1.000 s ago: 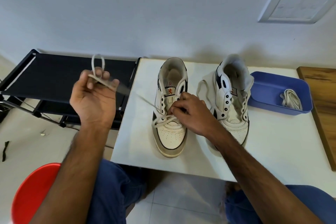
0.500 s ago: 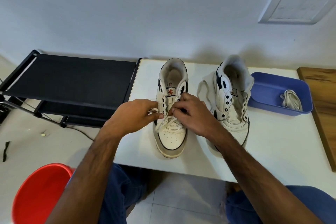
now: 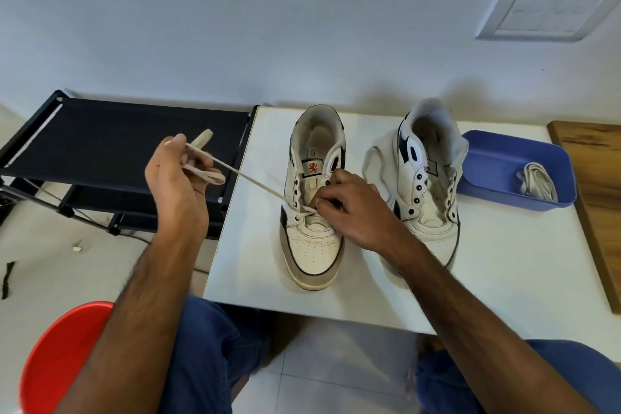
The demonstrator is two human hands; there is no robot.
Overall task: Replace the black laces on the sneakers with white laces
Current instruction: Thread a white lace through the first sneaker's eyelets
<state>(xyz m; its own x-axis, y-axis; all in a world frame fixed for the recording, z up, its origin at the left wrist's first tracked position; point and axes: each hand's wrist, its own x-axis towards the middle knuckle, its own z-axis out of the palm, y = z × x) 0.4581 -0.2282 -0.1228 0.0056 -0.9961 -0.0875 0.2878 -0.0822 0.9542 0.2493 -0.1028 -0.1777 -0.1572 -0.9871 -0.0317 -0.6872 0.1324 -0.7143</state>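
White lace (image 3: 258, 183) runs taut from the lower eyelets of the left sneaker (image 3: 314, 205), which stands on the counter (image 3: 504, 279). Left of that sneaker, the left hand (image 3: 178, 185) has its grip closed on the lace's free end. On the sneaker's tongue, the right hand (image 3: 356, 208) pinches the lace. Right of it stands the unlaced sneaker (image 3: 428, 178), then a blue tray (image 3: 487, 158) holding another lace bundle (image 3: 537, 181)
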